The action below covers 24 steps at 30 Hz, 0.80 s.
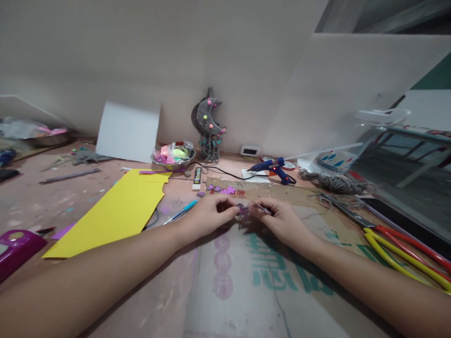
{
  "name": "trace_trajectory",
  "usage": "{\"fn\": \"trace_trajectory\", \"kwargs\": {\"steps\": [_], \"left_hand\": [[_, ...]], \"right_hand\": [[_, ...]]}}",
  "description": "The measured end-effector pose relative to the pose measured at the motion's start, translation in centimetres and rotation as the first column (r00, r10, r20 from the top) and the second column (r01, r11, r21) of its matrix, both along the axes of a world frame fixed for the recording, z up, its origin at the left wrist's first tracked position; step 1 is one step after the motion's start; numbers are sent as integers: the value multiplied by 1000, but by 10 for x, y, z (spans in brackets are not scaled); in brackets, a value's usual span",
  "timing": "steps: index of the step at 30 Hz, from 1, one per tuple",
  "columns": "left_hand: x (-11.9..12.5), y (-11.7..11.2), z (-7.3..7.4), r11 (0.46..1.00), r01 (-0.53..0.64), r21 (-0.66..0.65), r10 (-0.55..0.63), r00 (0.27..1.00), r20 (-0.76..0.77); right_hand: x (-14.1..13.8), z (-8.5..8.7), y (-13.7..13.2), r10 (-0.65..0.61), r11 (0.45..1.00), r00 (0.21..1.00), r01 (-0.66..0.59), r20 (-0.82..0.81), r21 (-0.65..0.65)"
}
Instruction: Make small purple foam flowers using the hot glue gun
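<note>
Both my hands meet over a sheet of cardboard [253,277] in the middle of the table. My left hand [207,216] pinches a small purple paper piece [242,209] between thumb and fingertips. My right hand [278,218] pinches the same purple piece from the other side, with a thin stick-like bit poking out by its fingers. More small purple heart cut-outs [221,189] lie just beyond my hands on the cardboard.
A yellow paper sheet [116,211] and a blue pen [181,212] lie to the left. A blue glue gun [273,167], twine [331,182], scissors with red and yellow handles [394,244], a bowl of coloured bits [172,157] and a moon ornament [208,122] stand behind and right.
</note>
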<state>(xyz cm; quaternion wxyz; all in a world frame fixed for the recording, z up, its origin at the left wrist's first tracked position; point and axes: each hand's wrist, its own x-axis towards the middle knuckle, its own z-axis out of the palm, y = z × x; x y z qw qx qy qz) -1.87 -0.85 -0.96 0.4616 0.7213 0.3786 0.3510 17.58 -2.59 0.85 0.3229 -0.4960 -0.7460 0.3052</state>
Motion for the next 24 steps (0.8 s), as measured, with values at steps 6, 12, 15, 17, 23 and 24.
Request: {"fn": "trace_trajectory", "kwargs": {"steps": [6,12,15,17,23,24], "left_hand": [[-2,4,-1,996,-73,-48,73,997,13],[-3,6,-1,997,-52,57,55,998,-39],[-2,5,0,997,-16,71,18,999,-33],[-2,4,1,998,-2,61,4,999,-32],[-1,3,0,999,-35,-12,35,999,-15],[-1,3,0,999,-46,-26,46,999,-6]], "right_hand": [[3,4,1,-89,980,996,83,24,181],[-1,-2,3,-16,992,998,8,62,123],[-2,-1,2,-23,991,996,11,83,136],[-2,0,1,-40,991,996,29,82,133],[0,0,3,-24,992,998,16,58,127],[1,0,3,-34,987,998,24,57,162]]}}
